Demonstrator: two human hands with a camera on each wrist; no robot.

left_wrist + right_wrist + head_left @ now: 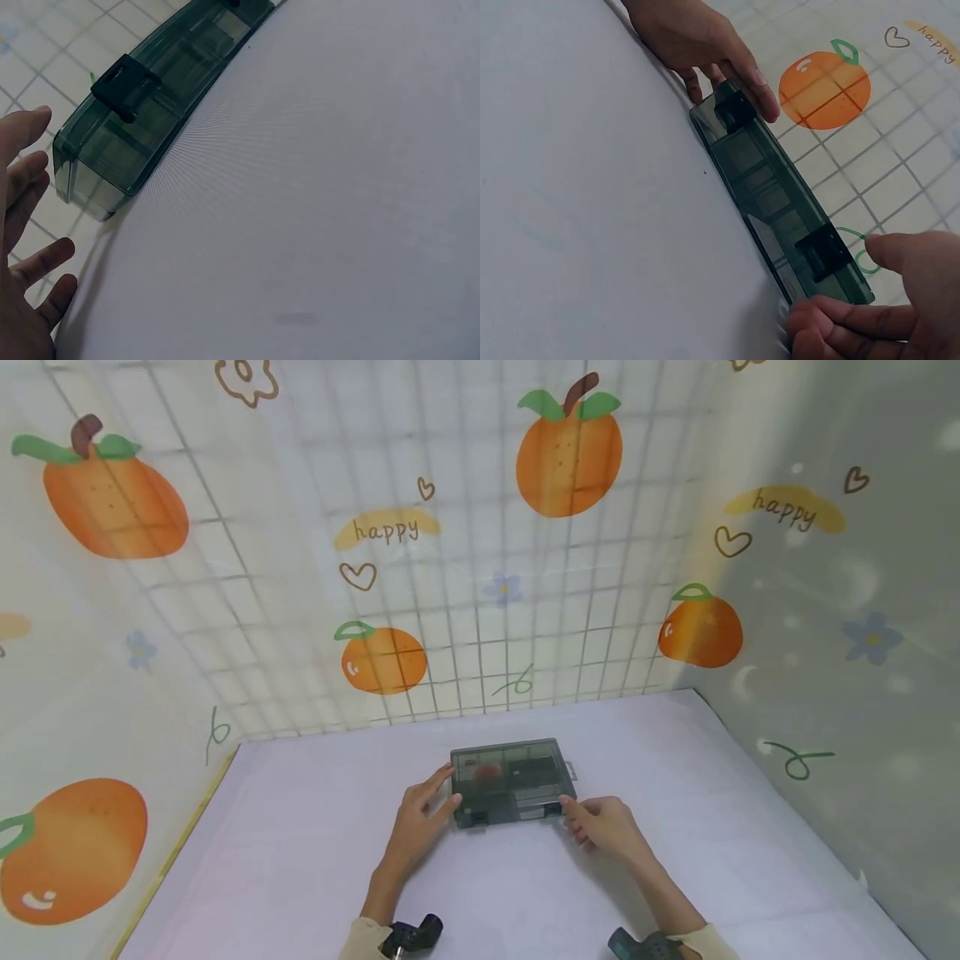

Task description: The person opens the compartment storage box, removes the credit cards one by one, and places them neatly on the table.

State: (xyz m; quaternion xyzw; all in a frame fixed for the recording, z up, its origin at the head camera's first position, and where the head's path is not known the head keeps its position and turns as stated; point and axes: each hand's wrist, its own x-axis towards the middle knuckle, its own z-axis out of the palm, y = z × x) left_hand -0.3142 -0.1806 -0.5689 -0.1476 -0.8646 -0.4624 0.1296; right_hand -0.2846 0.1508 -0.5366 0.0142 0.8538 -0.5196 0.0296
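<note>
A flat, see-through dark green plastic storage box (517, 785) lies on the white table, its lid down. Two black latches sit along its front; the left latch (124, 88) and right latch (821, 255) both show. Inside, a red item (487, 772) and some dark shapes are visible through the lid, too dim to name. My left hand (416, 818) is at the box's left end with fingers extended and spread. With thumb above and curled fingers below, my right hand (922, 300) holds the front right corner, beside the right latch.
The white tabletop (300, 843) spreads around the box. Behind and beside it hang curtains (465, 543) printed with oranges and a grid. A small loop (572, 770) sticks out of the box's right side. Each wrist wears a black device (412, 935).
</note>
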